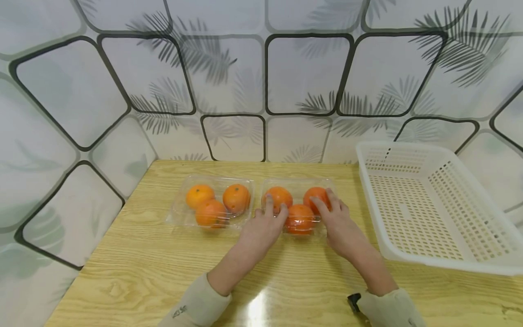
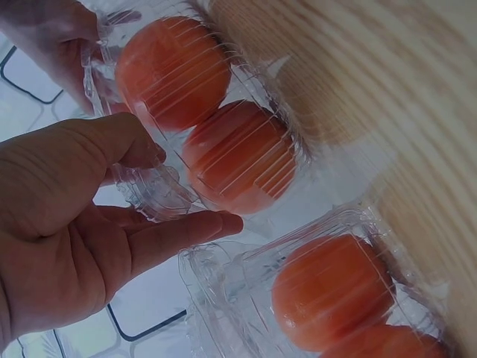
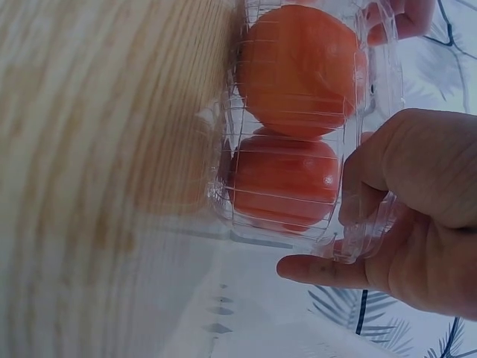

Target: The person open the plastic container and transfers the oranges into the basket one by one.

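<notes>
Two clear plastic clamshell boxes lie side by side on the wooden table. The right box (image 1: 297,182) contains three orange-red round fruits (image 1: 299,218), whose exact kind I cannot tell. My left hand (image 1: 261,229) pinches that box's left edge between thumb and fingers. At the opposite edge, my right hand (image 1: 345,227) pinches the rim, as the right wrist view shows with the thumb (image 3: 365,183) on the plastic. Just left of my left hand is the other box (image 1: 218,179), with three oranges (image 1: 236,198) inside.
A white perforated plastic basket (image 1: 377,218) stands at the right, close to my right forearm. Behind the wooden table (image 1: 135,272) rises a wall (image 1: 233,75) with a leaf-and-tile pattern, which also borders the left side.
</notes>
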